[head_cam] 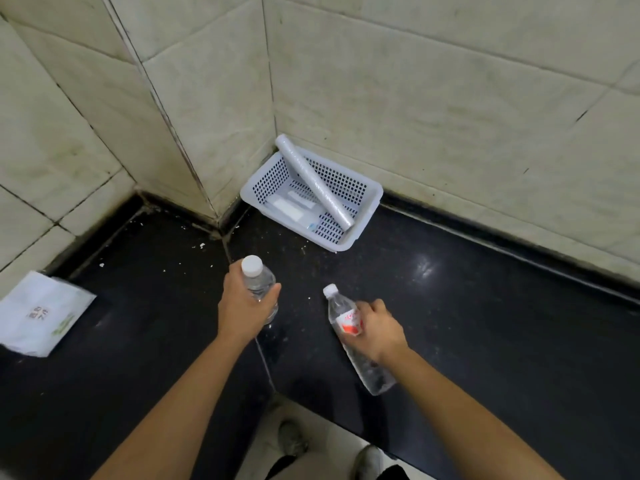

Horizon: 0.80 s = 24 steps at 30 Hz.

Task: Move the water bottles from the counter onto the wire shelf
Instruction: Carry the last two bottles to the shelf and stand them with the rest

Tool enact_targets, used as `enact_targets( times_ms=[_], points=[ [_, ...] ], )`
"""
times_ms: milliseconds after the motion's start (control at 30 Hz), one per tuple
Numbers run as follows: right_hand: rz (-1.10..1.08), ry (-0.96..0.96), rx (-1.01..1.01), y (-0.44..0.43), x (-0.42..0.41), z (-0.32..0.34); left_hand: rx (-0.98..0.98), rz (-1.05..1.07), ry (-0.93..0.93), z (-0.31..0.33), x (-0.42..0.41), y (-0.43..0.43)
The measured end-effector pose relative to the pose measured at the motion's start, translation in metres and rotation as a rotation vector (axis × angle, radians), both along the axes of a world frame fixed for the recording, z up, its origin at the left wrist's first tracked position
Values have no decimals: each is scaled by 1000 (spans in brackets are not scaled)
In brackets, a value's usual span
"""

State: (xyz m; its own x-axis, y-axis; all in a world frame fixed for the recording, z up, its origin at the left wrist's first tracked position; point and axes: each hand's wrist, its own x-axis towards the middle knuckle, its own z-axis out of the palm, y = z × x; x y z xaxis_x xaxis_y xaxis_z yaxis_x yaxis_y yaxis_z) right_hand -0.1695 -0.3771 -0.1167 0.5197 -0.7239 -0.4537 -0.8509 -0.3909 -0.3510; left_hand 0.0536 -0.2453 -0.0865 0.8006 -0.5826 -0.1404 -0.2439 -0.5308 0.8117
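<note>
Over the black counter, my left hand is closed round a clear water bottle with a white cap, held almost upright. My right hand grips a second clear bottle with a red-and-white label at its middle. This bottle is tilted, cap pointing up and left, its base toward me. No wire shelf is in view.
A white perforated plastic basket sits in the tiled corner with a roll of clear film leaning across it. A white packet lies at the counter's left. The counter's front edge is close to me, with my shoes below.
</note>
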Motion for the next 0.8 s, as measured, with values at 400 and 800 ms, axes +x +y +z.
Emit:
enact_targets(
  times_ms=[400,800],
  points=[
    [77,29,40,13,-66,-21,48,-57,-20,10,-90,26],
    [-388,-612,2,26,-133,37,19,-461,194,31,-139,-14]
  ],
)
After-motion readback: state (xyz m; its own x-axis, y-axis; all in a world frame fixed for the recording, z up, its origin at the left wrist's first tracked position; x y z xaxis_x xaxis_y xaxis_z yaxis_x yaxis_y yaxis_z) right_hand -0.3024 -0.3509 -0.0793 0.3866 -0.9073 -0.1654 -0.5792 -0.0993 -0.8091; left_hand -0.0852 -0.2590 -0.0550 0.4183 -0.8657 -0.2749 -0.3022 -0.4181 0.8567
